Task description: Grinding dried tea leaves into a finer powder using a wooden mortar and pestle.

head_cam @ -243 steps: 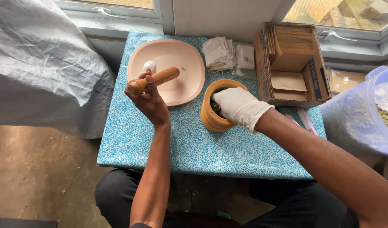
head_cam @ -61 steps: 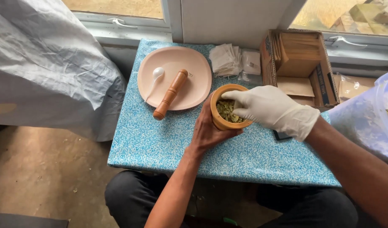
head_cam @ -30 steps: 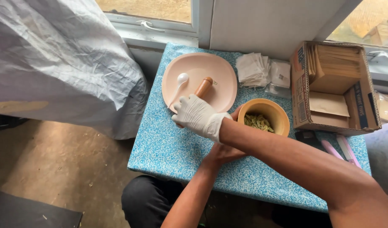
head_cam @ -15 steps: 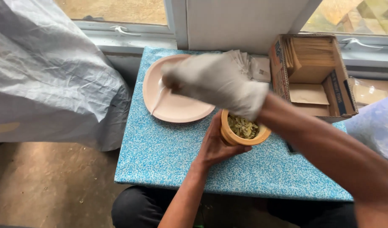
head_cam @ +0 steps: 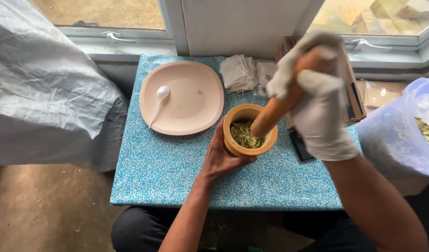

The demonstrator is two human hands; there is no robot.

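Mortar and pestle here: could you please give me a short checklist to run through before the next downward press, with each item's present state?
1. Mortar steadied: ok, the bare left hand cups its near side on the blue speckled table.
2. Pestle gripped: ok, the gloved right hand wraps its upper end.
3. Pestle tip inside the bowl: ok, it sits among the dried green leaves.
4. Left fingers clear of the rim: ok, they stay on the outer wall.
5. Plate and white spoon out of the way: ok, both lie apart to the left.
6. Leaves fully crushed: cannot tell.
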